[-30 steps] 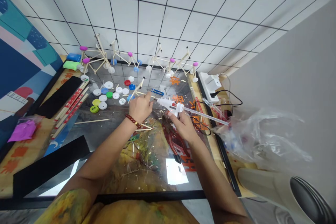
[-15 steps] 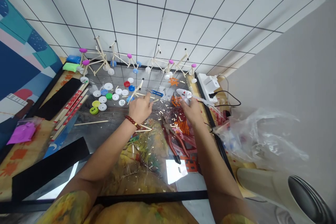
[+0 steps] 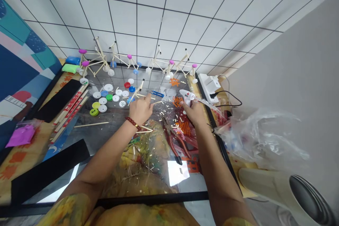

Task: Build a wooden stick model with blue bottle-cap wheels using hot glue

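My left hand (image 3: 141,108) is closed, pinching thin wooden sticks of a small stick frame (image 3: 139,91) that stands on the glass table (image 3: 111,137) beside loose bottle caps (image 3: 109,96). My right hand (image 3: 194,112) is wrapped round the handle of a white glue gun (image 3: 187,96) at the table's right side, its clear glue stick (image 3: 212,106) trailing to the right. Red-handled pliers (image 3: 174,141) lie on the glass just below my right hand. Blue snips (image 3: 158,94) lie between my two hands.
Several stick-and-cap models (image 3: 137,61) line the tiled back wall. A white power strip (image 3: 212,84) with a black cable sits at the right, by a clear plastic bag (image 3: 262,137). Chopstick packs (image 3: 70,107), black strips (image 3: 47,169), and purple (image 3: 19,136), green (image 3: 71,67) and blue (image 3: 73,60) clay lie left.
My right hand carried the glue gun away from the stick frame, to the right and farther back. My left hand has stayed on the sticks.
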{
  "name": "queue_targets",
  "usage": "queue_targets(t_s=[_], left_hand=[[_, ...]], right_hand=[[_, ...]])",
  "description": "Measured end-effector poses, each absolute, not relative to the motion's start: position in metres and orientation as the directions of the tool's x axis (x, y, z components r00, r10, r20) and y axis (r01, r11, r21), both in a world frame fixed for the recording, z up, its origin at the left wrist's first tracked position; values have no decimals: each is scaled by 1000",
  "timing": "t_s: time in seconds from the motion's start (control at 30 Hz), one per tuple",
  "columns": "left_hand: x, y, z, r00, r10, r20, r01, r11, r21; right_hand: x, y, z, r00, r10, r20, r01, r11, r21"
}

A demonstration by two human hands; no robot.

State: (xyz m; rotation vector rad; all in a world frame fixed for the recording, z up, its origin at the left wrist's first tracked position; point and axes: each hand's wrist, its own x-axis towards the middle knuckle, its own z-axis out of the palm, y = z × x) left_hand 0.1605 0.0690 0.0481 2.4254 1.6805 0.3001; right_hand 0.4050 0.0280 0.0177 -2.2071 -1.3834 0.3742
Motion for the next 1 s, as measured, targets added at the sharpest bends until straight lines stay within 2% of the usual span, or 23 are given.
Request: queue_targets(t_s=[0.1,0.2,0.27,0.33,0.4,0.47,0.53,0.6,0.67,1.0], left_hand=[[160,69,48,345,936,70,900,-351,259],[159,70,47,347,934,80,897,-356,264],[159,70,46,343,936,76,898,-351,266],[158,71,46,339,939,66,899,-344,270],[158,71,46,338,939,63,899,-342,273],[159,71,45,333,941,65,901,-337,271],[159,70,46,328,942,71,903,-335,268],[159,70,46,330,941,76,903,-338,264],[159,70,47,338,938,75,902,-346,259],[160,70,49,329,943,45,907,-329,262]], right_hand=[[400,8,27,408,912,35,832,-356,-425],[392,-24,38,411,904,118,887,-366,-282],[381,-45,46,361,910,204,915,-304,-267],[368,-56,52,322,911,257,906,-217,-364],[353,-53,52,256,944,208,824,-101,-557],[341,-37,45,201,978,55,626,-85,-775],[334,-15,33,172,972,-161,388,-217,-896],[332,6,21,207,943,-261,282,-313,-907],[333,21,12,259,921,-291,255,-356,-899],[324,38,9,225,894,-387,79,-413,-908]])
